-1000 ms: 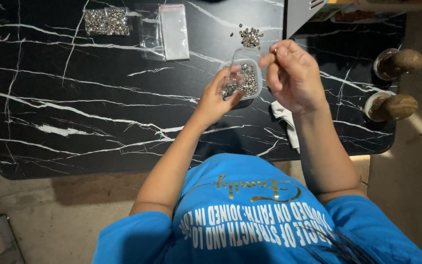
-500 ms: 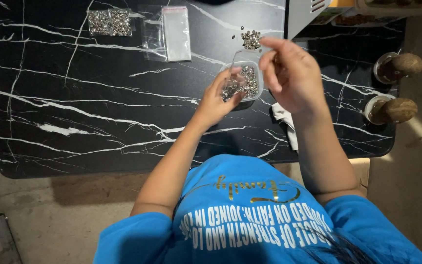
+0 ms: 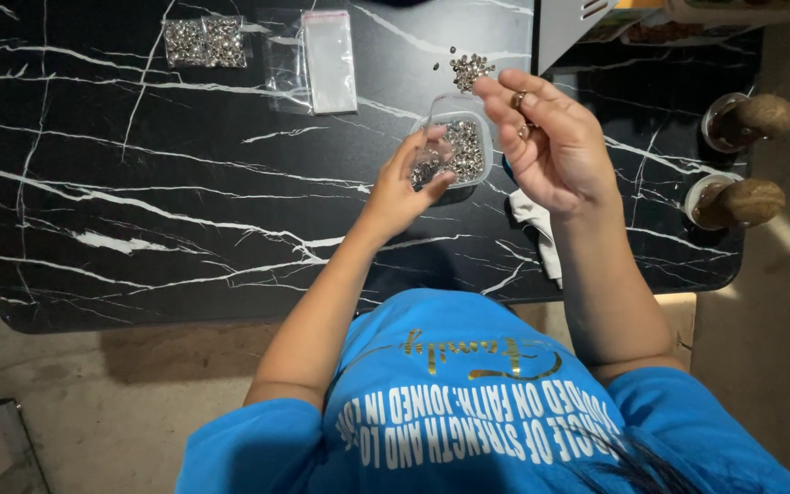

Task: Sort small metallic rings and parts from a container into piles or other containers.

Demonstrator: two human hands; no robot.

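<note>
The left hand (image 3: 404,178) curls its fingers loosely over a heap of small silvery metal pieces, resting against the near edge of the clear square plastic container (image 3: 459,146) that holds them. The right hand (image 3: 550,142) hovers raised and half open just right of the container, fingertips pinching something tiny; what it is cannot be made out. A loose pile of small silver pieces (image 3: 471,67) lies just beyond on the black white-veined marble table (image 3: 139,201). Farther left lie an empty clear plastic bag (image 3: 329,59) and 2 filled bags (image 3: 203,41). A white cloth (image 3: 537,229) sits under the right wrist; 2 brown round-topped jars (image 3: 742,155) stand at the right edge.
</note>
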